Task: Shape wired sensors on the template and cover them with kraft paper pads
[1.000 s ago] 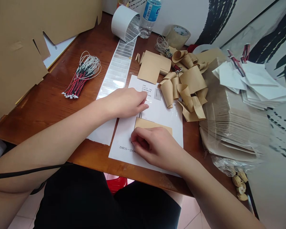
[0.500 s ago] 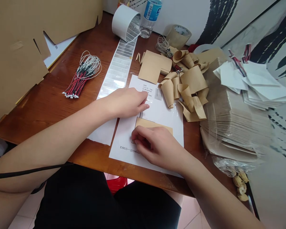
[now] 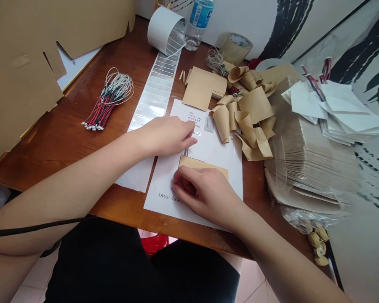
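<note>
Wooden surface (image 3: pixel 55 151) against a painted wall, near edge running left to right under both forearms. Far left: big cardboard sheet (image 3: pixel 19 71) overhangs the surface, cutting off that side. Next to it, bundle of red, black and white wire leads (image 3: pixel 109 101) on bare wood, with open room around it.

Then a long label strip (image 3: pixel 154 88) running far from the left hand (image 3: pixel 166 136), ending at a white roll (image 3: pixel 166 31); water bottle (image 3: pixel 197 21) just behind. Left hand is curled and relaxed, fingertips down on a printed white sheet (image 3: pixel 189 113) under glossy film, nothing gripped.

Right hand (image 3: pixel 206 195) is half closed, fingertips on the near edge of a kraft card (image 3: pixel 202 163), pressing or pinching it, can't tell which. Card lies on a second white sheet (image 3: pixel 162 189) printed "DRS-206", whose near edge sits close to the surface edge.

Right of that, curled kraft offcuts (image 3: pixel 241 113) fill the space up to a tall plastic-wrapped stack of kraft sheets (image 3: pixel 309 168), with loose white paper squares (image 3: pixel 341 105) on top. Tight there, little room to move. Packing tape roll (image 3: pixel 235 47) at the far edge. Peanut shells (image 3: pixel 316 246) in a plastic bag at the near right corner.
</note>
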Demonstrator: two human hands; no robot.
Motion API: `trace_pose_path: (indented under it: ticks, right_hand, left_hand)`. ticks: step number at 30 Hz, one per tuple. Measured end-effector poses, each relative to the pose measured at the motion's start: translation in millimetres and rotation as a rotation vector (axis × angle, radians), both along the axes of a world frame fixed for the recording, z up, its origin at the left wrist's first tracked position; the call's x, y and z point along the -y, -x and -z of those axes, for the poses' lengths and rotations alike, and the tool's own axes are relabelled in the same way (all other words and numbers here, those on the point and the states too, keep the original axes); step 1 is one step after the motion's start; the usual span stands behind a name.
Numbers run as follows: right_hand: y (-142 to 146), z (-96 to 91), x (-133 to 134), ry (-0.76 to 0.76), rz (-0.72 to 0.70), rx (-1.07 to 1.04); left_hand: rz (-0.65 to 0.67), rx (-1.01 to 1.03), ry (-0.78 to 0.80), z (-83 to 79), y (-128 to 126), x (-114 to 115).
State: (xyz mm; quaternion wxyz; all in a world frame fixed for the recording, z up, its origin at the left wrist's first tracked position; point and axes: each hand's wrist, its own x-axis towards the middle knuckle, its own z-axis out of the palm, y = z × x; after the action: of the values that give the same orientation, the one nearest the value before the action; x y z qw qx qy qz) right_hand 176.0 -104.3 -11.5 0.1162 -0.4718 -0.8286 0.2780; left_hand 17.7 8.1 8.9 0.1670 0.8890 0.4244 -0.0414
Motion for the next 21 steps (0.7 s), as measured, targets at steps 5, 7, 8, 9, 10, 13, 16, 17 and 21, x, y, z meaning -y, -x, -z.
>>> trace_pose_path:
  ticks: [5,7,8,9,10,13,16,17,21]
  right_hand:
    - [-0.2,2.0,-1.7,-0.033,0.019,-0.018]
    - [-1.6,0.5,-1.5,-0.051,-0.007,-0.026]
    - [-2.5,-0.4,-1.1,-0.057,-0.024,-0.024]
    - [-3.5,-1.2,-0.7,-0.061,-0.038,-0.016]
    - [-4.4,-1.8,-0.1,-0.065,-0.049,-0.005]
    - [-5.8,-2.1,1.8,-0.072,-0.071,0.042]
    - [-4.7,-1.0,3.6,-0.088,-0.082,0.071]
    - [-4.1,-0.5,4.1,-0.095,-0.084,0.074]
    - [-2.6,0.6,4.1,-0.089,-0.078,0.066]
  left_hand:
    - [-0.005,-0.004,0.005,0.0,-0.1,0.2]
    - [-0.002,0.000,0.007,-0.5,-0.1,0.5]
    - [0.000,0.001,0.007,-0.7,-0.1,0.6]
    - [0.002,0.002,0.007,-0.9,0.0,0.6]
    - [0.002,0.002,0.006,-1.0,0.0,0.7]
    - [-0.003,-0.004,0.007,-0.9,0.0,0.5]
    - [-0.006,-0.004,0.011,-0.2,0.0,0.2]
    - [-0.007,-0.002,0.013,0.0,-0.1,0.2]
    - [-0.003,-0.002,0.010,0.0,-0.5,0.4]
